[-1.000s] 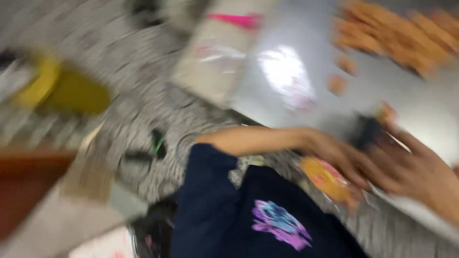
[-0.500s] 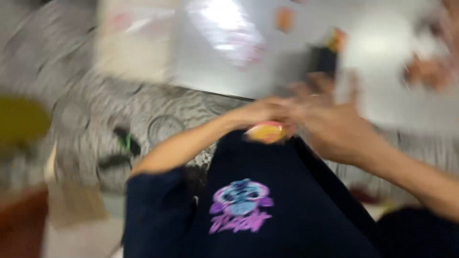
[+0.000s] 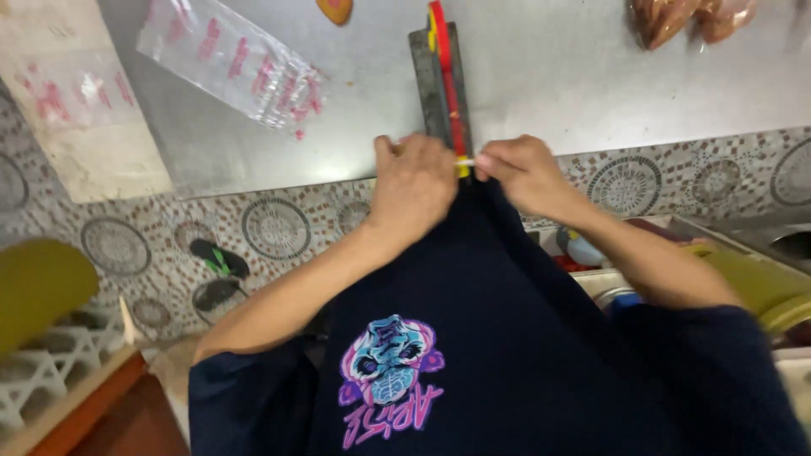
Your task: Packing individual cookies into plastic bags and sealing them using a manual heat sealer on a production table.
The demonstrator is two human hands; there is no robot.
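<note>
Against the blurred views of a second and half a second ago, where the hands were sweeping across the metal sheet and the camera was swinging, both hands have now come together and settled at the near edge of the grey desk [image 3: 541, 93], which reads as the searching being over and fine, steady handling being under way. The left hand [image 3: 416, 181] is closed in a pinch grip, fingers curled, on one end of a small pale strip [image 3: 465, 161]; the right hand [image 3: 525, 171] is likewise pinched shut on its other end, so the strip is stretched between them. The strip's long axis runs from 9 o'clock to 3 o'clock, crosswise over the foot of a dark bar tool with a red arm [image 3: 445, 80], whose own long axis points from 6 o'clock up to 12 o'clock. The strip touches the tool's near end, just above the yellow tip. At 10 o'clock of the hands lies a clear bag with pink print [image 3: 232, 63], well apart; at 2 o'clock sit bags of brown snacks [image 3: 686, 17]. A small orange piece [image 3: 335, 8] rests near 11 o'clock.
</note>
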